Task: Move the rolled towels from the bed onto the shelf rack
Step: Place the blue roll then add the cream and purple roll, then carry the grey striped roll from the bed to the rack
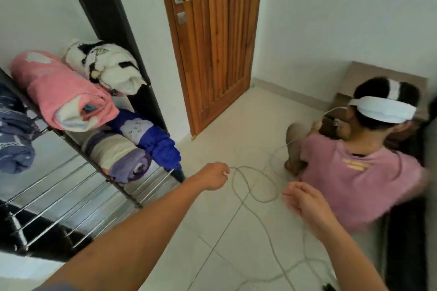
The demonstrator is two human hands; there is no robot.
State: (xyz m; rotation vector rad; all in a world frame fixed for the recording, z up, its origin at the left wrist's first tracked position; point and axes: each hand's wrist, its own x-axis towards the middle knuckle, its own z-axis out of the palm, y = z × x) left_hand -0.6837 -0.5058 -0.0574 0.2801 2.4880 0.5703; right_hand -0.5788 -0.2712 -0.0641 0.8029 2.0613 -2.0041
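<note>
The shelf rack (pixel 111 182) stands at the left against the wall. On its upper tier lie a pink rolled towel (pixel 63 92), a white and black one (pixel 111 66) and a blue-grey one (pixel 14 139). The tier below holds a striped purple roll (pixel 120 156) and a dark blue roll (pixel 153 139). My left hand (pixel 214 176) reaches out just right of the rack's lower tier, fingers closed, and a thin grey cable (pixel 255 196) runs out of the fist. My right hand (pixel 305 201) hovers over the floor, blurred, fingers apart and holding nothing. No bed is in view.
A person in a pink shirt (pixel 359 179) with a white headband sits on the tiled floor at the right. The cable loops across the floor between us. A closed wooden door (pixel 212 38) is straight ahead. The rack's bottom rails (pixel 71 198) are bare.
</note>
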